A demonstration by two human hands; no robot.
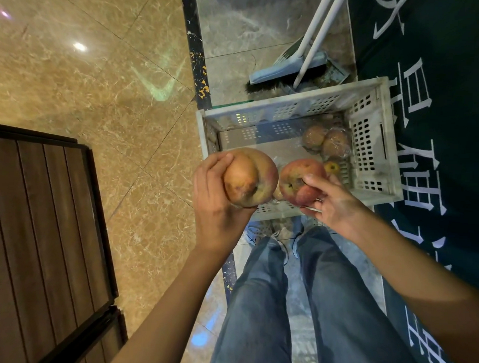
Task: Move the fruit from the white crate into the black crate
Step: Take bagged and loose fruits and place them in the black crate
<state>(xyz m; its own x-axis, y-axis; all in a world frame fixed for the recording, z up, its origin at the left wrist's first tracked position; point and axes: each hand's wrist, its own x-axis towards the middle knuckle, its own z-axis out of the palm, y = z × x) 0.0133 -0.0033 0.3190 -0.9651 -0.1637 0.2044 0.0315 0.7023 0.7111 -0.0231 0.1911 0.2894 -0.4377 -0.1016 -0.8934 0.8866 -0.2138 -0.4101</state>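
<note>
Separately, left hand (213, 207) grips yellowish fruit (248, 179), right hand (334, 205) grips red apple (297, 178).

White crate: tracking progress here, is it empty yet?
Not empty: wrapped fruit lies inside the white crate, at its right; left hand and right hand each hold another fruit.

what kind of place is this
Likely a shop or market entrance, though that is uncertain: polished marble floor, a white crate holding loose fruit, a broom behind it, and a dark banner printed with large characters.
</note>
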